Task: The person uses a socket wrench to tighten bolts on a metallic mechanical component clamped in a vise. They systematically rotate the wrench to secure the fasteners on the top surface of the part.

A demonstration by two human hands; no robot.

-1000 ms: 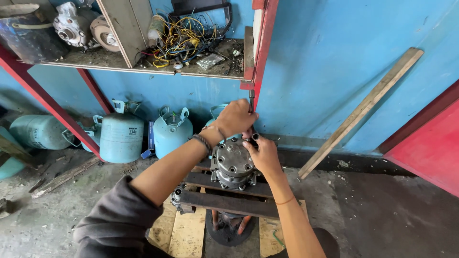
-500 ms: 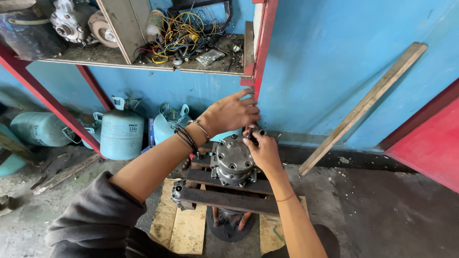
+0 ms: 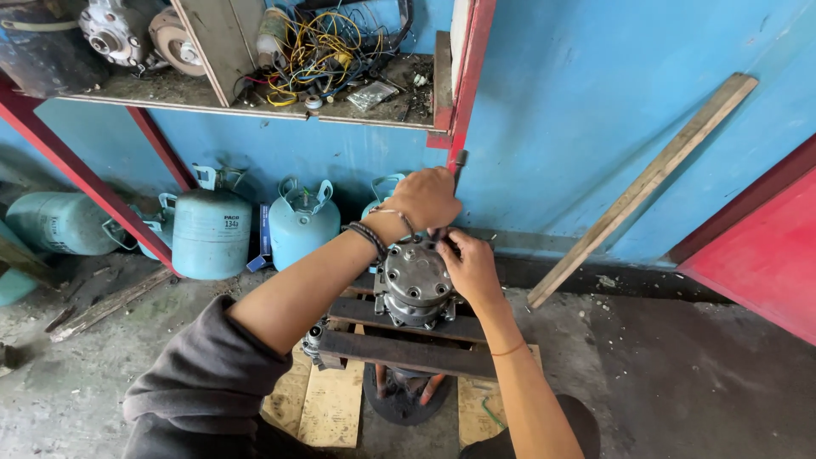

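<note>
We saw a round grey metal machine part [image 3: 414, 285] sitting on two dark metal bars [image 3: 399, 350] of a stand. The left hand [image 3: 422, 198] was above the far edge of the part, its arm reaching across from the left. Its fingers were curled tight around a thin metal tool [image 3: 460, 166] that stood up behind the part. The right hand [image 3: 470, 265] rested on the right side of the part, wrist bent, fingers pressed by the top rim. We could not tell if it gripped anything. Left of the part stood blue gas tanks [image 3: 210, 231] by the blue wall [image 3: 595, 102].
</note>
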